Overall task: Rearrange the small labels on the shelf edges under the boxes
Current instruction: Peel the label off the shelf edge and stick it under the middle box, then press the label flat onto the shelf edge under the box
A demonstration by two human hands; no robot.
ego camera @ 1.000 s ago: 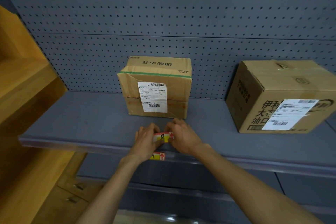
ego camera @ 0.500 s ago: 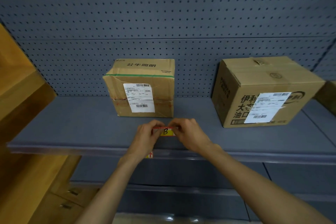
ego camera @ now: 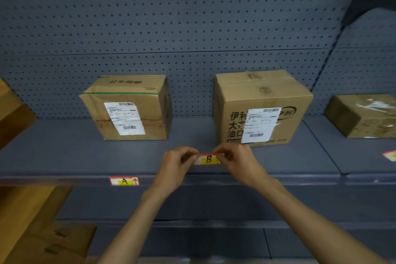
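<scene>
A small red-and-yellow label marked B [ego camera: 208, 159] is held above the grey shelf [ego camera: 64, 156], between the two front boxes. My left hand [ego camera: 175, 164] pinches its left end and my right hand [ego camera: 237, 162] pinches its right end. A second label marked A [ego camera: 124, 181] sits in the shelf's front edge, below the left cardboard box [ego camera: 126, 107]. The bigger cardboard box [ego camera: 260, 107] stands to the right, just behind my right hand. A third label [ego camera: 390, 155] shows partly at the right frame edge.
A third box wrapped in tape [ego camera: 362, 115] sits on the adjoining shelf at the far right. Grey pegboard [ego camera: 192, 28] backs the shelf. Wooden shelving [ego camera: 15, 118] stands at the left, with a cardboard piece [ego camera: 53, 242] below.
Both hands have carried label B rightward, away from the left box toward the bigger box. Label A on the shelf edge is uncovered now. The view has swung right, showing a third box.
</scene>
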